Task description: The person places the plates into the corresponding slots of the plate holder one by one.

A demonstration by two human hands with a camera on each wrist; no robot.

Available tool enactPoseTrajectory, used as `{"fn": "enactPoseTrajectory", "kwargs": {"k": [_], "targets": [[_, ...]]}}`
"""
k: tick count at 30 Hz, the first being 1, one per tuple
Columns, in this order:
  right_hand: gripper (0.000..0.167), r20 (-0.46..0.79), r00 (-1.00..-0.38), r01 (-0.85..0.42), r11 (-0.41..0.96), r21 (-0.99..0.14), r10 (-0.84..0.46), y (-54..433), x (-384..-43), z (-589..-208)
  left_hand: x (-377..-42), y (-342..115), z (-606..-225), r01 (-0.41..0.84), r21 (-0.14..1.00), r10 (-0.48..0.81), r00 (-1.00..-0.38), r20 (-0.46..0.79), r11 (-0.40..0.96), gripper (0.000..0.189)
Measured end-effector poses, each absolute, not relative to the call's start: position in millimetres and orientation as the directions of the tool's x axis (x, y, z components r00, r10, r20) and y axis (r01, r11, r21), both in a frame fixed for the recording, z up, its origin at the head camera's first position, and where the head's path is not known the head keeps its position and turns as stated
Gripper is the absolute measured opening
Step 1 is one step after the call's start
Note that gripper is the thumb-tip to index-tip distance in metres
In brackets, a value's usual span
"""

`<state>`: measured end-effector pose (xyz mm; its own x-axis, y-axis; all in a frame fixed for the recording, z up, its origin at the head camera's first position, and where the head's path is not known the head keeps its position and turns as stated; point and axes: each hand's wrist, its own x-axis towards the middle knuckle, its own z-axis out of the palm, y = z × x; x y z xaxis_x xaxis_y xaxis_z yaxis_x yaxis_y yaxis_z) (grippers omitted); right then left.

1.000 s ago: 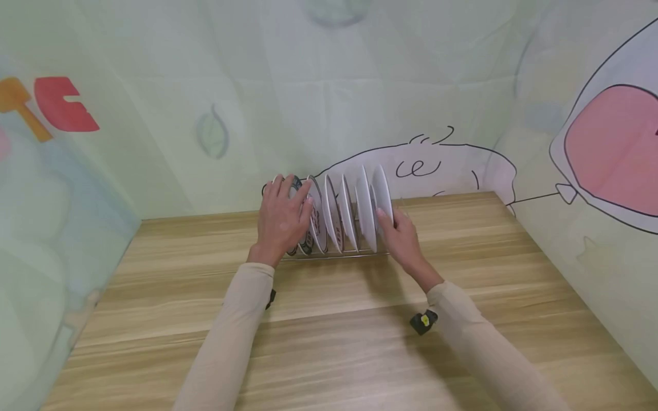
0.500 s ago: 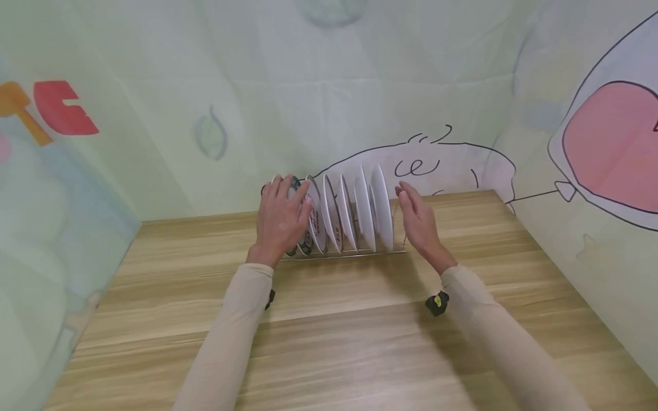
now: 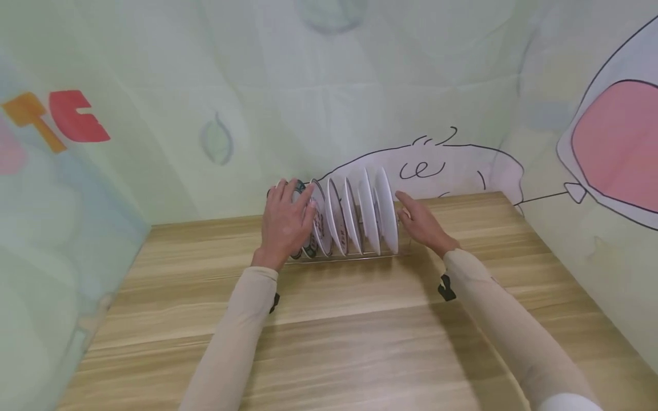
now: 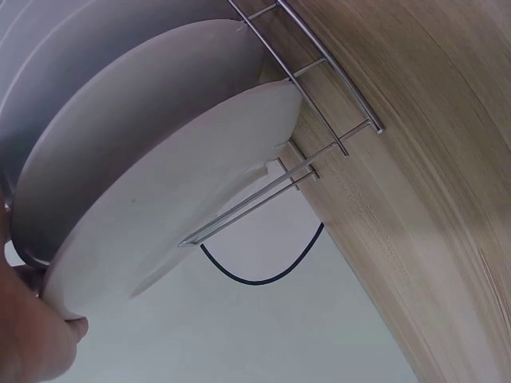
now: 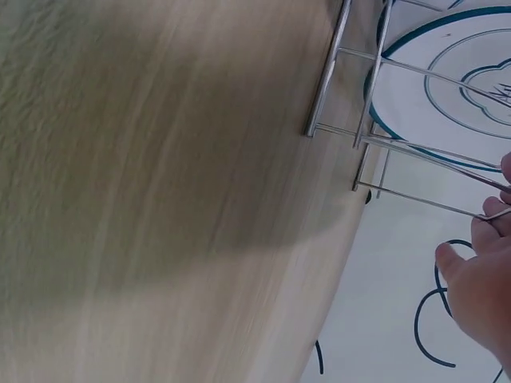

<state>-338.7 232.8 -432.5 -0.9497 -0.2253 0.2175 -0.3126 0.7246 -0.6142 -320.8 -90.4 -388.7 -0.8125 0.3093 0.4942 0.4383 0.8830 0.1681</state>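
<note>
Several plates stand on edge in a wire dish rack [image 3: 354, 258], all leaning the same way. My left hand [image 3: 284, 225] grips the leftmost plates from above, its fingers over their rims. In the left wrist view, fingers [image 4: 36, 335] bend over the rim of the outer white plate [image 4: 176, 183]. At the rack's other end, my right hand [image 3: 421, 222] is beside the rightmost plate [image 3: 385, 211]. The right wrist view has its fingers [image 5: 483, 231] curled at the rack's end wire, close to a teal-rimmed plate [image 5: 447, 104].
The rack stands near the back edge of a wood-grain table [image 3: 349, 331]. Directly behind it hangs a pale printed backdrop [image 3: 288, 114], which also runs along both sides. A dark wrist camera [image 3: 446, 288] sits under the right sleeve.
My right hand has let go of the rightmost plate, moved right, and come to the rack's right end with its fingers curled. My left hand has stayed on the left plates.
</note>
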Motion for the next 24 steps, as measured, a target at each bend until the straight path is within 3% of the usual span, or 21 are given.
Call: {"fn": "enactPoseTrajectory", "kwargs": {"k": [24], "targets": [[0.054,0.227,-0.955,-0.292,0.737,-0.609,-0.190,236.8,-341.7,-437.6,-319.4,-84.7,-388.0,0.423,0.143,0.297,-0.804,0.515,0.895,0.049]]}}
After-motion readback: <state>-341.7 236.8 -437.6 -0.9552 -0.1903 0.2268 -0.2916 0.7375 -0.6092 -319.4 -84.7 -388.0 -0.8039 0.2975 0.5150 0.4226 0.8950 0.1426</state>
